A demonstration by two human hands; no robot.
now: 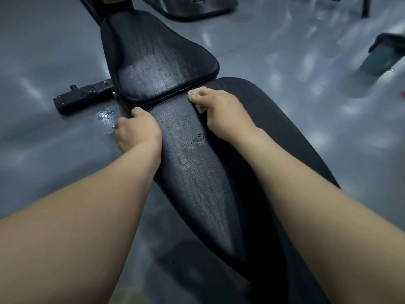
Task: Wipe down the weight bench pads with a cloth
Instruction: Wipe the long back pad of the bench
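Note:
A black weight bench fills the middle of the view. Its long back pad runs from the bottom toward the centre, with wet streaks on it. The seat pad lies beyond it. My right hand presses a small pale cloth onto the far end of the back pad, just short of the gap between the pads; most of the cloth is hidden under my fingers. My left hand grips the left edge of the back pad near that same gap, fingers curled over the side.
The glossy grey floor surrounds the bench, with a small wet patch left of the pads. A black frame foot sticks out at the left. Other gym equipment bases stand at the top, and a grey block at the right.

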